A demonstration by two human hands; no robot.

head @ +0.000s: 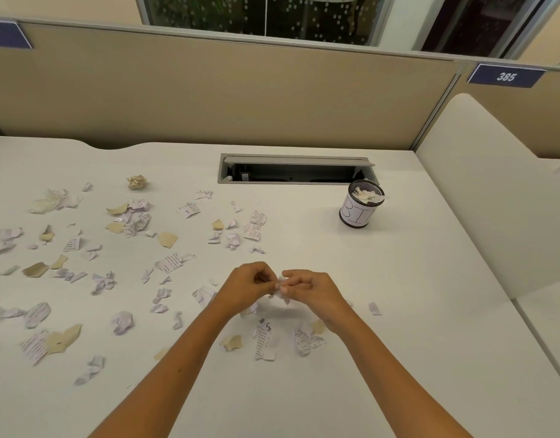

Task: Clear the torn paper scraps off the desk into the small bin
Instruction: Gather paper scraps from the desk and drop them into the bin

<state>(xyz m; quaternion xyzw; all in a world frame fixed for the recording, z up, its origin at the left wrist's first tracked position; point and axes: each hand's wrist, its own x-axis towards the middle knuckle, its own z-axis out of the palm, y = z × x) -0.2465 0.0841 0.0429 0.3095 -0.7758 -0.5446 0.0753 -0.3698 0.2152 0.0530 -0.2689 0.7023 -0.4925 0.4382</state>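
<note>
Many torn paper scraps (168, 262), white printed ones and tan ones, lie scattered over the left and middle of the white desk (399, 311). My left hand (245, 287) and my right hand (310, 290) meet above the desk's middle, and both pinch one small white scrap (282, 290) between their fingertips. More scraps (266, 341) lie just below my hands. The small bin (359, 210), a black mesh cup with a white label, stands at the back right with crumpled paper inside.
An open cable tray (296, 170) is sunk into the desk behind the bin. A beige partition (209, 90) runs along the back, and a cream side panel (493, 197) borders the right. One scrap (374, 308) lies alone right of my hands.
</note>
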